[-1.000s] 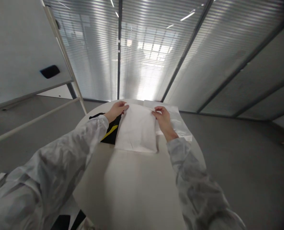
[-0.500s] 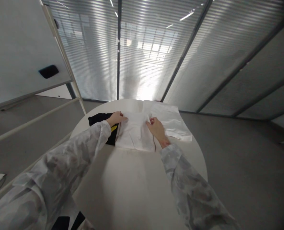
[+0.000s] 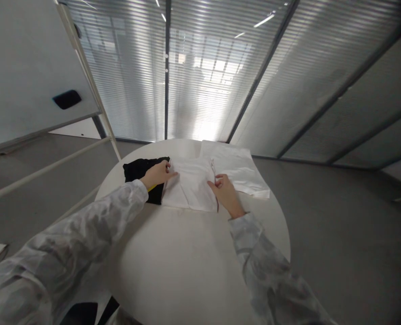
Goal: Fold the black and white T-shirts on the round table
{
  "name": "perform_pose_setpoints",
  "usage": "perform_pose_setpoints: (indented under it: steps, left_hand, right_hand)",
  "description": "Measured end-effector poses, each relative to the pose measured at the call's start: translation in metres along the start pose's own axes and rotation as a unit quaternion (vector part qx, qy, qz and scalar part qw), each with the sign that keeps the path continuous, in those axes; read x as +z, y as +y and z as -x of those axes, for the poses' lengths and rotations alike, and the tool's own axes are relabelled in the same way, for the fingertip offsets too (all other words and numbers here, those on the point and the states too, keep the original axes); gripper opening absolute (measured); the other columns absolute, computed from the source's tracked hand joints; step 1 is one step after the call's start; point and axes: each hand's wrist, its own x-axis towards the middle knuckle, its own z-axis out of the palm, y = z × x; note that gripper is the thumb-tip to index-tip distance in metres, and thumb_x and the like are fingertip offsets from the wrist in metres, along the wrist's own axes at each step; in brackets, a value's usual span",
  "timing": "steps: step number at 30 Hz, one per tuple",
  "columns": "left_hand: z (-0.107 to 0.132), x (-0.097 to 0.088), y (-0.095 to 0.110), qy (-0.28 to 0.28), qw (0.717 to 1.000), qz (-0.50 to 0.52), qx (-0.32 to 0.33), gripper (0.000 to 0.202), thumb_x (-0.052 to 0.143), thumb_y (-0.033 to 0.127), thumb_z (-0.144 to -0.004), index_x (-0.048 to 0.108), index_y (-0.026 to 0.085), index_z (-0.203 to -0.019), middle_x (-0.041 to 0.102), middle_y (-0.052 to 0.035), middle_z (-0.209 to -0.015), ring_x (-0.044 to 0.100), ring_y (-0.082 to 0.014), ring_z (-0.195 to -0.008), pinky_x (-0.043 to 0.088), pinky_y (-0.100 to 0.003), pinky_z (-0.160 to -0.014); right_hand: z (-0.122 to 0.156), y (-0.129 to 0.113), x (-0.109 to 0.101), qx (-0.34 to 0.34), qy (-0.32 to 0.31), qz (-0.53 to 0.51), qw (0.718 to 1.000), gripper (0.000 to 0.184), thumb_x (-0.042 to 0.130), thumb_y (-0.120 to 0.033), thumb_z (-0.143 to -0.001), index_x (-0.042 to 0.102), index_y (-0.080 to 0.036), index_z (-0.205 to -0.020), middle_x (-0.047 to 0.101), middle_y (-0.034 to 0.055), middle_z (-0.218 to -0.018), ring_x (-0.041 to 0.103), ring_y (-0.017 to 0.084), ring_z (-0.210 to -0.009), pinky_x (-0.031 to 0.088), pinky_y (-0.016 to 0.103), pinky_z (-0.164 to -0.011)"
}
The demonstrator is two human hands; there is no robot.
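A folded white garment (image 3: 191,185) lies on the far half of a round white table (image 3: 190,262). My left hand (image 3: 157,174) rests at the garment's left edge, fingers together and pinching the cloth. At the right edge is my right hand (image 3: 224,192), its fingertips closed on the fabric. A black garment with a yellow mark (image 3: 142,174) lies under my left hand, left of the white one. To the right, a stack of clear plastic bags (image 3: 237,169) sits beyond my right hand.
A whiteboard on a stand (image 3: 34,76) leans at the left, its legs reaching toward the table. Glass walls with blinds (image 3: 220,67) close off the back. Grey floor (image 3: 349,225) surrounds the table. A black and white item (image 3: 85,313) shows at the bottom edge.
Both hands drew back toward me from the garment's far edge, folding the white cloth over itself so it now lies shorter. The black garment is more exposed.
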Motion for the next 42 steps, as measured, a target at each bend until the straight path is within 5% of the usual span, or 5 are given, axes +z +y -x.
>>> perform_pose_setpoints:
  steps: [6,13,21,34,42]
  left_hand:
    - [0.073,0.001,0.002,-0.004,0.997,0.019,0.072,0.046,0.076,0.044,-0.094,0.061,0.025,-0.132,0.08,-0.0034,-0.095,0.073,-0.0224,-0.078,0.043,-0.031,-0.066]
    - [0.099,0.024,-0.005,0.109,0.989,0.094,0.022,0.035,0.066,0.047,-0.103,0.059,0.026,-0.13,0.078,-0.0041,-0.103,0.071,-0.0197,-0.077,0.045,-0.03,-0.067]
    - [0.126,0.023,-0.006,-0.008,0.978,0.186,0.092,0.052,0.076,0.055,-0.096,0.061,0.024,-0.134,0.06,0.0046,-0.077,0.055,-0.0154,-0.064,0.04,-0.027,-0.062]
    - [0.154,0.008,-0.017,0.04,0.975,0.186,0.116,0.03,0.059,0.048,-0.108,0.073,0.022,-0.115,0.074,-0.0038,-0.094,0.065,-0.0177,-0.08,0.049,-0.027,-0.07]
    - [0.203,-0.019,-0.024,-0.121,0.957,0.106,0.241,0.02,0.065,0.038,-0.106,0.079,0.026,-0.112,0.069,-0.0041,-0.086,0.061,-0.0168,-0.075,0.047,-0.027,-0.068]
  right_hand:
    - [0.05,0.004,-0.009,-0.041,-0.082,-0.104,0.99,0.042,0.063,-0.052,-0.095,0.056,-0.026,-0.127,0.056,-0.0065,-0.072,0.056,0.021,-0.062,0.046,0.033,-0.062]
    - [0.057,0.014,-0.02,-0.014,-0.02,-0.149,0.989,0.037,0.065,-0.055,-0.098,0.054,-0.027,-0.119,0.062,-0.0041,-0.075,0.061,0.022,-0.064,0.049,0.034,-0.063]
    - [0.082,0.005,-0.028,-0.048,-0.077,-0.108,0.99,0.038,0.07,-0.049,-0.095,0.06,-0.026,-0.124,0.064,-0.0026,-0.079,0.063,0.022,-0.072,0.051,0.034,-0.069]
    - [0.106,0.006,-0.048,-0.063,-0.001,-0.12,0.991,0.023,0.066,-0.049,-0.102,0.064,-0.026,-0.103,0.06,-0.0015,-0.08,0.061,0.021,-0.078,0.051,0.034,-0.077]
    - [0.167,0.003,-0.077,-0.154,-0.105,-0.106,0.977,0.011,0.069,-0.038,-0.104,0.072,-0.027,-0.104,0.067,0.0031,-0.088,0.064,0.02,-0.077,0.054,0.033,-0.072]
